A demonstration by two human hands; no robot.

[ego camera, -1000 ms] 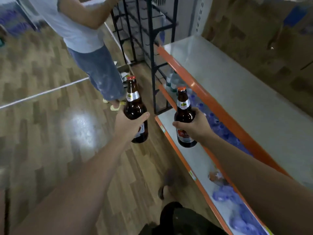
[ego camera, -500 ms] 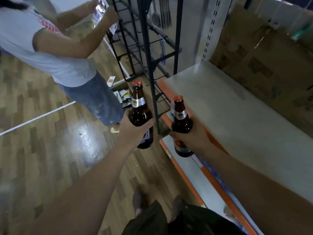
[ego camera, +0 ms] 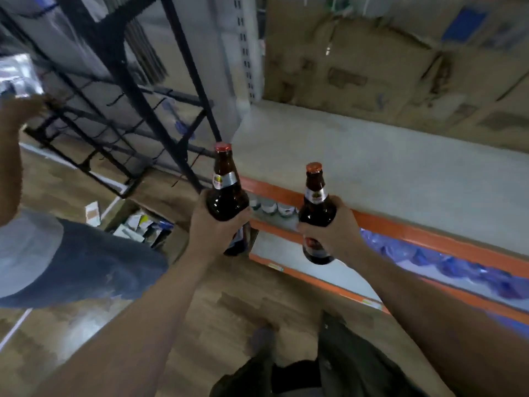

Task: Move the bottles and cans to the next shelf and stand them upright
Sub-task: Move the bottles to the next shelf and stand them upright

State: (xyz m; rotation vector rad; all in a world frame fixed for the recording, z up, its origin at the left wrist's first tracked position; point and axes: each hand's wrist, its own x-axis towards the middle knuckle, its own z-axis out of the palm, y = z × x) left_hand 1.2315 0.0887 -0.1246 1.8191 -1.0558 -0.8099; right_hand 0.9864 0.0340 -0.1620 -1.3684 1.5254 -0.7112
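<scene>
I hold two brown glass beer bottles with red caps and silver neck labels, both upright. My left hand (ego camera: pixel 213 224) grips the left bottle (ego camera: pixel 224 193) around its body, in front of the left end of the shelf unit. My right hand (ego camera: pixel 329 227) grips the right bottle (ego camera: pixel 315 202) the same way, in front of the orange front edge of the grey upper shelf (ego camera: pixel 386 173). That upper shelf is bare. A lower shelf (ego camera: pixel 274 253) with an orange edge sits below it.
Blue-capped water bottles (ego camera: pixel 429 259) lie packed under the upper shelf, with a few jars (ego camera: pixel 272 207) at its left end. Cardboard boxes (ego camera: pixel 372 67) stand behind the shelf. A black wire rack (ego camera: pixel 137 110) is on the left. Another person (ego camera: pixel 57 253) stands close at left. An open box (ego camera: pixel 143 227) sits on the floor.
My view has swung up and right toward the shelf. Both bottles have risen and come closer to the upper shelf's front edge. The other person is now nearer at the left.
</scene>
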